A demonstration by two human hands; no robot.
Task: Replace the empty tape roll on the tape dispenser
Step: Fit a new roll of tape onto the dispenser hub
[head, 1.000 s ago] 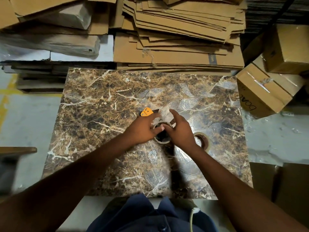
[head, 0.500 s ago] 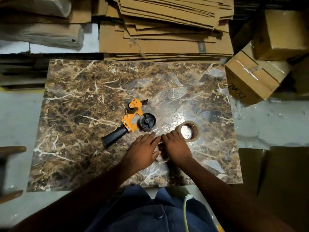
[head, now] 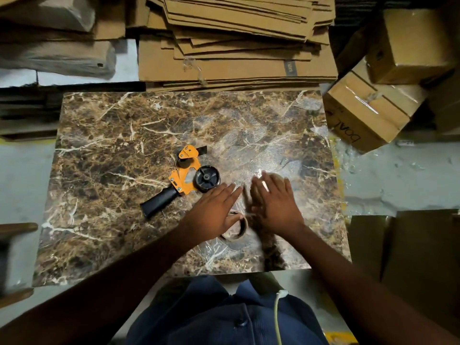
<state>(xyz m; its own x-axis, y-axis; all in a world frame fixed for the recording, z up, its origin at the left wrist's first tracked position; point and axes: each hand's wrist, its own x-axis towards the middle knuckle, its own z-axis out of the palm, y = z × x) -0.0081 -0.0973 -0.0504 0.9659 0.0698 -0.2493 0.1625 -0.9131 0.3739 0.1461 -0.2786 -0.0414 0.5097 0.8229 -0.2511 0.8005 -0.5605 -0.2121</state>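
Note:
An orange tape dispenser [head: 185, 176] with a black handle lies on its side on the marble table [head: 112, 158]; its black hub is bare. The empty cardboard core [head: 237, 230] lies on the table near the front edge, partly under my left hand [head: 216, 210], which is flat with fingers apart and holds nothing. My right hand [head: 276, 202] is open too, fingers spread and blurred, hovering over the spot where the fresh tape roll [head: 275, 176] lies; only a sliver of that roll shows past my fingertips.
Flattened cardboard sheets [head: 236, 46] are stacked behind the table. Sealed cartons [head: 366, 113] lean at the right edge. Wrapped bundles [head: 57, 56] lie at the back left. A wooden piece [head: 15, 227] juts in at the left. Bare floor flanks both sides.
Both hands have let go of the empty core, left lying near the front edge. They have opened and moved away from me, the right toward the fresh roll.

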